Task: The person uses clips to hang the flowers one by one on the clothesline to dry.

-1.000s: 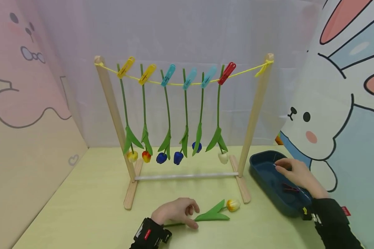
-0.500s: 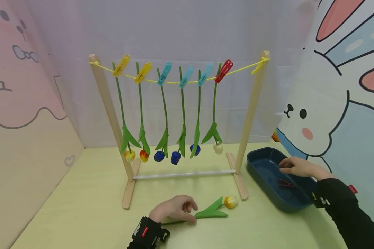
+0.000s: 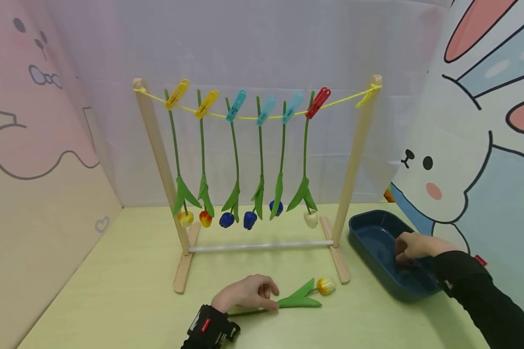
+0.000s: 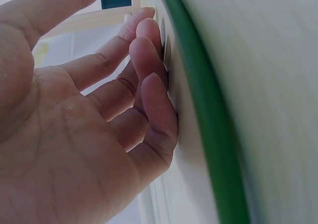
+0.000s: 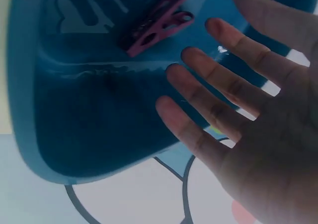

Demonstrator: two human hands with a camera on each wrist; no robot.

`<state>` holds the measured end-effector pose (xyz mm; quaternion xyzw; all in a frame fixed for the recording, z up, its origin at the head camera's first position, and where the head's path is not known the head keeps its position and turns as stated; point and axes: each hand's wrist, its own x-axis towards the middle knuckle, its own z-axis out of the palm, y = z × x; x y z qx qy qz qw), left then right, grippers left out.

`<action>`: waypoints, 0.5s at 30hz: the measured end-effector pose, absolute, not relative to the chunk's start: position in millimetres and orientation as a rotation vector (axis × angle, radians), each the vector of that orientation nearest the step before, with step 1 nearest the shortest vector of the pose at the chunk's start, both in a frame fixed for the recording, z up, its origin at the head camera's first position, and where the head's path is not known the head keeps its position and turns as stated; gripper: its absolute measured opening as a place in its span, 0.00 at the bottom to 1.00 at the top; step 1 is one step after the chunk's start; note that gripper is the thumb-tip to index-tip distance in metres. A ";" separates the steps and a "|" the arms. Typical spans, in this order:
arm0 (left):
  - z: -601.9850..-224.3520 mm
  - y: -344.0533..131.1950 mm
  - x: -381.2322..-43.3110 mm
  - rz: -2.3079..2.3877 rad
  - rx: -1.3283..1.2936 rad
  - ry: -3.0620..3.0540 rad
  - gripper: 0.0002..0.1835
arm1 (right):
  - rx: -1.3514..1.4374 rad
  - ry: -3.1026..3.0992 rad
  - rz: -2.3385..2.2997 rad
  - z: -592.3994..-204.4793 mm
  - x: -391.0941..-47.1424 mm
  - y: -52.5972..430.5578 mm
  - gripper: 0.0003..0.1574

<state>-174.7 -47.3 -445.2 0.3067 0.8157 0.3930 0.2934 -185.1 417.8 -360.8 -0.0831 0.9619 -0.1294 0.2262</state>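
My left hand rests on the table with loosely bent fingers, its thumb by the green stem of a yellow-white artificial tulip. In the left wrist view the stem runs past the fingertips, outside their curl. The right hand reaches down inside the dark blue basin. Seen from the right wrist, its fingers are spread and nearly straight, with a dark red clothespin lying just beyond the fingertips on the basin floor. In the head view that hand covers the clothespin.
A wooden rack stands behind, with a yellow string across it. Several tulips hang upside down from it by yellow, blue and red clothespins. A clear bar joins the rack's feet. Rabbit-printed panels flank the table.
My right hand has moved lower into the basin, and in the head view it now hides the clothespin that was visible before. The left hand stays beside the tulip stem.
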 end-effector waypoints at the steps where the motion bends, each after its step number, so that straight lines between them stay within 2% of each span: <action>1: -445.2 -47.3 -174.6 1.048 0.817 2.172 0.14 | -0.207 2.648 -0.360 -361.4 -184.5 417.5 0.12; 8: -446.3 -47.2 -175.0 1.056 0.807 2.162 0.13 | -0.162 2.647 -0.341 -366.3 -181.8 415.5 0.20; 15: -448.7 -46.9 -175.5 1.057 0.801 2.173 0.13 | -0.164 2.658 -0.335 -374.1 -182.5 414.9 0.20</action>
